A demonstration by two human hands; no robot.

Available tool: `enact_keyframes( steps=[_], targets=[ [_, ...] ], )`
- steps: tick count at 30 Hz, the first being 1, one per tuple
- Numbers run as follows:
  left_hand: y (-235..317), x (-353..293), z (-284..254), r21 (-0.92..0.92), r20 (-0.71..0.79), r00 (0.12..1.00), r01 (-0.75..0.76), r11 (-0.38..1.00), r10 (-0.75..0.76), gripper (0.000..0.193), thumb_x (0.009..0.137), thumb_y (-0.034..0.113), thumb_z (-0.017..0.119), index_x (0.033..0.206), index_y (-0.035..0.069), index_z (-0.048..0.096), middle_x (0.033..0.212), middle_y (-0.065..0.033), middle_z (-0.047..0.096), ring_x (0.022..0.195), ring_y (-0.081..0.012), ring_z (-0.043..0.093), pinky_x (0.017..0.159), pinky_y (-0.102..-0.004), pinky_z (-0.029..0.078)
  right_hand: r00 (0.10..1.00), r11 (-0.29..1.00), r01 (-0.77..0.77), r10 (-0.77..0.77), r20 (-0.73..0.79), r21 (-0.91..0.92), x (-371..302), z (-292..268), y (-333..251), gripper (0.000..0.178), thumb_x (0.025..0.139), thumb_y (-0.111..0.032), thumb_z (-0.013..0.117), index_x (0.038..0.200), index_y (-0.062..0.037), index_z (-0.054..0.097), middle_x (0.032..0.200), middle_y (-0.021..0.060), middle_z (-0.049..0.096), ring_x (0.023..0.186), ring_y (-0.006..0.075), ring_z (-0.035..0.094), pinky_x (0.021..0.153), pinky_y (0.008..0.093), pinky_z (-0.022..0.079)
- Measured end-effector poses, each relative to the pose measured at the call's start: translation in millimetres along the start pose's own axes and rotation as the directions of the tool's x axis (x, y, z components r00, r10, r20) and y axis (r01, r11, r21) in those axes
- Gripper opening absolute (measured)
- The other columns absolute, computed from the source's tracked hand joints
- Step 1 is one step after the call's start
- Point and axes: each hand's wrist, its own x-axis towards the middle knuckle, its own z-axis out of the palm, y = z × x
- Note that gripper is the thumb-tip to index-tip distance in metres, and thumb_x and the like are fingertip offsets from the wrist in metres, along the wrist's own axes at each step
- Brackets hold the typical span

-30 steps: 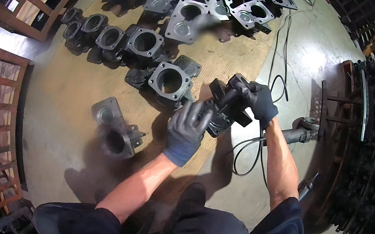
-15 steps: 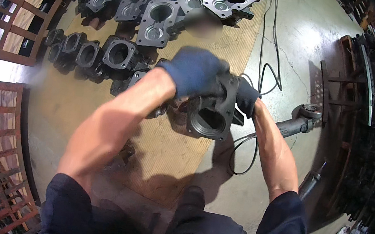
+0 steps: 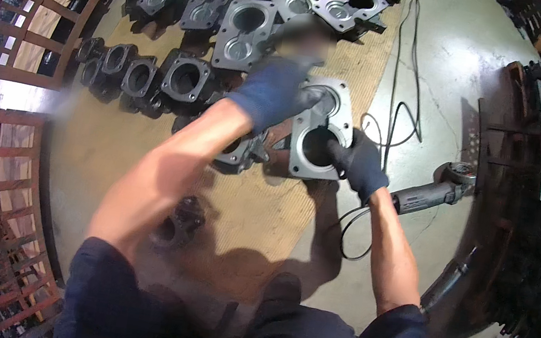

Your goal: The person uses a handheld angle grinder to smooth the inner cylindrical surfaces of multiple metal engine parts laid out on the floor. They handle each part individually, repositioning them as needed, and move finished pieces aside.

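Supporting the metal casting (image 3: 325,123) evenly from both sides is what seems called for, its bright two-bore face being shown to the camera at the centre of the frame. By the left hand (image 3: 272,94), the upper left edge appears to be gripped, the thumb laid over the face and the other fingers mostly hidden. By the right hand (image 3: 361,164), the lower right edge is grasped, one digit reaching to the larger bore. The load is best shared equally, and any twist made slowly, so that the machined face is not scratched. Room should be kept from the round-bored casting (image 3: 236,158) under the left forearm, and fingertips kept from being pinched against the ribbed mat (image 3: 277,222) below.
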Motion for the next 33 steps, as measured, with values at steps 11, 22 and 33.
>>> enact_keyframes(
  steps=[11, 22, 33],
  targets=[
    [-65.1, -167.2, 28.4, 0.554, 0.114, 0.984, -0.178, 0.813, 0.138, 0.047, 0.091, 0.041, 0.066, 0.116, 0.002, 0.064, 0.092, -0.0208, 0.073, 0.094, -0.038, 0.071, 0.11, -0.0483, 0.041, 0.993, 0.974, -0.116, 0.121, -0.013, 0.194, -6.2, -0.8, -1.0, 0.038, 0.085, -0.021, 0.075, 0.111, 0.0061, 0.067, 0.08, 0.0099, 0.071, 0.057, 0.0135, 0.062, 0.05, 0.0278, 0.049],
    [-0.2, -148.6, -23.5, 0.121, -0.064, 0.998, 0.023, 0.992, -0.015, 0.044, 0.092, 0.043, 0.067, 0.088, 0.0, 0.073, 0.077, -0.0262, 0.067, 0.073, -0.0423, 0.067, 0.067, -0.0481, 0.053, 0.815, 0.966, 0.257, -0.233, -0.531, -0.029, -122.6, 37.5, 16.2, 0.041, 0.09, -0.019, 0.072, 0.123, 0.0049, 0.065, 0.113, 0.0211, 0.07, 0.107, 0.0311, 0.069, 0.093, 0.0397, 0.054],
    [59.9, -179.3, -20.3, -0.087, 0.324, 0.911, 0.295, 0.951, -0.253, 0.045, 0.097, 0.047, 0.059, 0.095, 0.006, 0.077, 0.088, -0.0256, 0.07, 0.086, -0.0426, 0.069, 0.077, -0.0487, 0.053, 0.944, 0.962, 0.104, -0.176, 0.278, 0.253, -174.0, 105.8, 26.3, 0.033, 0.079, -0.021, 0.077, 0.105, -0.0027, 0.07, 0.093, 0.0146, 0.074, 0.086, 0.0249, 0.07, 0.078, 0.0405, 0.053]
  ],
)
